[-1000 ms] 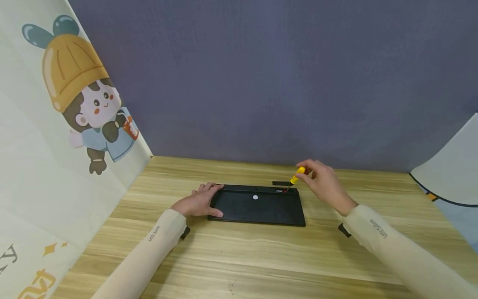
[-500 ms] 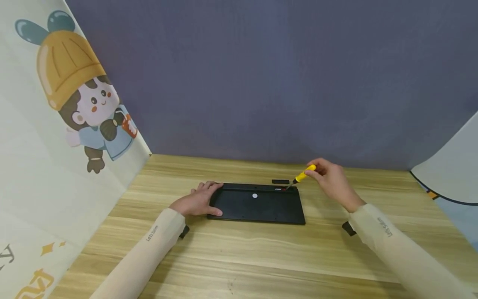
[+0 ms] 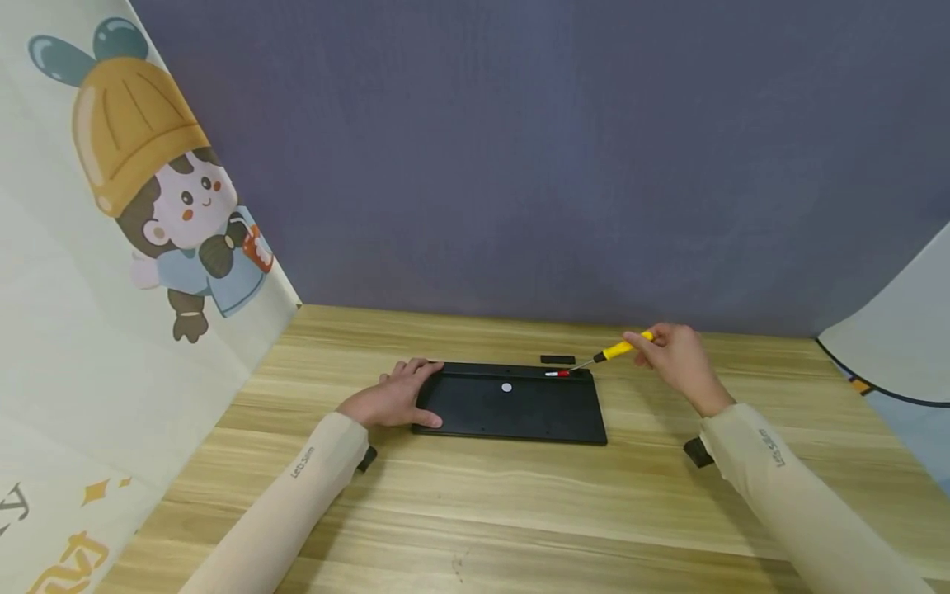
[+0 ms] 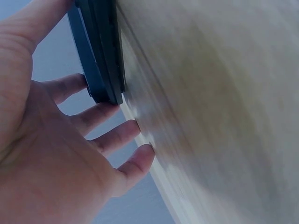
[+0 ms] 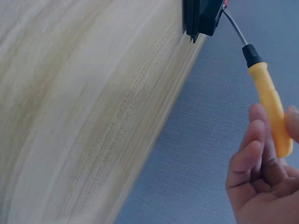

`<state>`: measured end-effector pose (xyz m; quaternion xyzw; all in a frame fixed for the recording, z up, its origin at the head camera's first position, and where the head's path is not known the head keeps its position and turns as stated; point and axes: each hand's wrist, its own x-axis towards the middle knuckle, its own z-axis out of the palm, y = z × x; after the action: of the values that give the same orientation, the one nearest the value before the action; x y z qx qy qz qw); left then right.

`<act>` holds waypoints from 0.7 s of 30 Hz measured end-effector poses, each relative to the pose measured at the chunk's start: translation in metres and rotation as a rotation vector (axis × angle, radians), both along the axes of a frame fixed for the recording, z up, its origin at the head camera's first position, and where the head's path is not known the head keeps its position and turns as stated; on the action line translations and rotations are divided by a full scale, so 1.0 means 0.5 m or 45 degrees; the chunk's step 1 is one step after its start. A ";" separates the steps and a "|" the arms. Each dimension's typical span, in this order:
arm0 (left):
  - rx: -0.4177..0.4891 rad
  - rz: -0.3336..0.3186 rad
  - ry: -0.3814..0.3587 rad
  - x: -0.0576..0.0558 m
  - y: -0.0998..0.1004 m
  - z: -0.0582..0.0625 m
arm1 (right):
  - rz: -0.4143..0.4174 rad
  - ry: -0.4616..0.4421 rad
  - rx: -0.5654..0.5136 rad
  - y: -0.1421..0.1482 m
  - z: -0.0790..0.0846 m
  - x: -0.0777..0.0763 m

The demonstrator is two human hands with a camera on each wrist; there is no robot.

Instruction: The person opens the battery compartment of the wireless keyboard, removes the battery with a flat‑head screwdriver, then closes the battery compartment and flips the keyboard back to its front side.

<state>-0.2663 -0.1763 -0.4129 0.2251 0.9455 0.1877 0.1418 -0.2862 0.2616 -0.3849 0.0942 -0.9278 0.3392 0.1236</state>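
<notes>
A black keyboard lies underside up on the wooden table. Across its left end my left hand spreads, the thumb at the near corner and the fingers along the raised far edge. In the left wrist view, fingertips touch the keyboard's side. My right hand pinches the yellow handle of a screwdriver, held slanted. The screwdriver's tip reaches a red and white battery in the slot near the keyboard's far right corner. In the right wrist view, thumb and fingers hold the end of the yellow handle.
A small black battery cover lies just beyond the keyboard. A blue-grey partition rises behind the table. At left stands a white panel with a cartoon figure. Black wrist-worn pieces show under both sleeves.
My right hand has moved right and lowered the screwdriver handle to a flatter slant. The battery shows more fully and appears raised in its slot. My left hand stays on the keyboard.
</notes>
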 end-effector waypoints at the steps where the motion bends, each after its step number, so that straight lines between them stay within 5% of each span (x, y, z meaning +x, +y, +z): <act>1: 0.000 0.001 0.000 0.000 0.000 0.000 | -0.010 -0.008 0.008 0.001 0.001 0.002; 9: -0.005 0.009 -0.001 0.002 0.002 0.004 | -0.018 -0.041 0.035 0.006 -0.003 0.010; 21: 0.009 0.008 -0.004 0.002 0.001 0.001 | -0.073 0.104 -0.033 -0.001 0.002 0.027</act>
<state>-0.2654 -0.1756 -0.4123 0.2221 0.9454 0.1917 0.1419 -0.2726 0.2610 -0.3841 0.0798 -0.9198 0.3432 0.1724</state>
